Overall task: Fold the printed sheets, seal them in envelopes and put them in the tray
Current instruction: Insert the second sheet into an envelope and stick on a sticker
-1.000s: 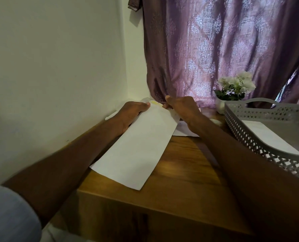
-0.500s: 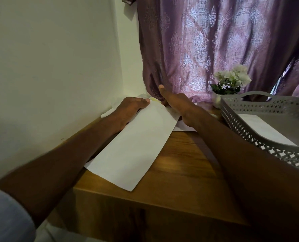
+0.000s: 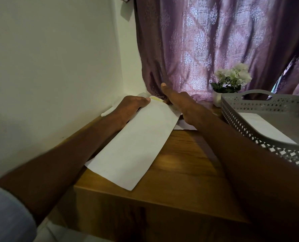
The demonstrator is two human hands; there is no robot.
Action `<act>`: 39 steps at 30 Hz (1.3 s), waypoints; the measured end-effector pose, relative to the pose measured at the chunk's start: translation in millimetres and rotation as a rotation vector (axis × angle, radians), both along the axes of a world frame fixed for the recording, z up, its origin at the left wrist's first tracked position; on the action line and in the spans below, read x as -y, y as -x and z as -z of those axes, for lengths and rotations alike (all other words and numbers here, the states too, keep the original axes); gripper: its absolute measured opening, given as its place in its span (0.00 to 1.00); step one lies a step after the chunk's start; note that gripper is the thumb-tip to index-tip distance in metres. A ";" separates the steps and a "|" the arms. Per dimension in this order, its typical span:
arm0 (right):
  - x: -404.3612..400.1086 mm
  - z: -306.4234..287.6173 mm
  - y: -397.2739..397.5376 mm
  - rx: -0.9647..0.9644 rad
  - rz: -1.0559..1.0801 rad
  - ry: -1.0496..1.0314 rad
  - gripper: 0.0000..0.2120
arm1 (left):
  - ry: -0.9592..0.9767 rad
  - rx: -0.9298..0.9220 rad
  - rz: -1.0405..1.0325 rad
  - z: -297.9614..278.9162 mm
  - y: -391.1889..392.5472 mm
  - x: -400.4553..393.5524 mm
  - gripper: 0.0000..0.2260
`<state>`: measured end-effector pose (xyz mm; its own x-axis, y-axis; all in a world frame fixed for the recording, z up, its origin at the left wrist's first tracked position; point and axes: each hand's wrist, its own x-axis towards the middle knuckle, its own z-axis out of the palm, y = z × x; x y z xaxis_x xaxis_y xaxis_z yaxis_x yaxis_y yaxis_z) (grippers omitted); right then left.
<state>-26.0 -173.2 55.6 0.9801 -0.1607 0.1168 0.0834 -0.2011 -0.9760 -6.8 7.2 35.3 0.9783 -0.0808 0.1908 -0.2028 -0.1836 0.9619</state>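
A long white envelope point(image 3: 136, 145) lies slantwise on the wooden table point(image 3: 183, 163), its near corner reaching the front edge. My left hand point(image 3: 131, 107) grips its far left corner, with the thumb on top beside a yellowish strip point(image 3: 156, 99) on the flap. At the far right corner is my right hand point(image 3: 178, 103); its thumb points up and its fingers are hidden behind the hand. The grey perforated tray point(image 3: 246, 130) stands at the right with a white envelope point(image 3: 267, 126) flat inside it.
More white paper point(image 3: 185, 126) shows under the envelope's far end and beside the left wall point(image 3: 49, 75). A small white pot of white flowers point(image 3: 230, 77) stands behind the tray. A purple curtain point(image 3: 215, 41) hangs along the table's back edge.
My right thumb has lifted off the envelope's end and now sticks up toward the curtain. The left hand keeps its hold, and the envelope has barely shifted.
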 end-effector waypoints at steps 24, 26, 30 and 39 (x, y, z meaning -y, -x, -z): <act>10.6 12.6 -14.4 -0.144 -0.214 -0.257 0.15 | 0.146 0.006 -0.045 -0.1 1.1 -6.2 0.09; 10.9 12.7 -13.0 -0.158 -0.209 -0.264 0.16 | 0.154 -0.003 -0.058 -0.5 2.6 -5.6 0.10; 11.2 11.4 -8.0 -0.209 -0.190 -0.306 0.19 | 0.237 -0.127 -0.067 -1.0 4.9 -7.3 0.09; 2.1 16.7 -14.3 -0.133 -0.168 -0.285 0.16 | 0.143 0.059 -0.086 3.8 0.6 -7.0 0.10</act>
